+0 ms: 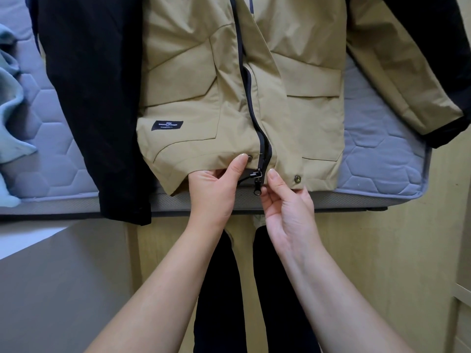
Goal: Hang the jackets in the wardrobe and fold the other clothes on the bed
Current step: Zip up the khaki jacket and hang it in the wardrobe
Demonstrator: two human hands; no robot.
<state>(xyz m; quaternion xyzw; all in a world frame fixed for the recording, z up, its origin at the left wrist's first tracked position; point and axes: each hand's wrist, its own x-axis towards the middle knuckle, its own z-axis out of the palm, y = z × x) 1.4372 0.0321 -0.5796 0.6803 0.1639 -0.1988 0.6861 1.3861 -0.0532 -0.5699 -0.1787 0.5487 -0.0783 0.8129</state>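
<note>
On the bed [369, 154] the tan jacket [188, 98] lies hem-first toward the person, zipper [265, 146] running straight away; left hand [216, 192] pinches the hem, right hand [288, 212] pinches the zipper pull [257, 190].

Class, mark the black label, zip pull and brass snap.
Black rectangular fabric label [167, 125]: head view, centre.
Dark metal zip pull [257, 191]: head view, hanging tab.
Round brass snap button [297, 178]: head view, face.
</note>
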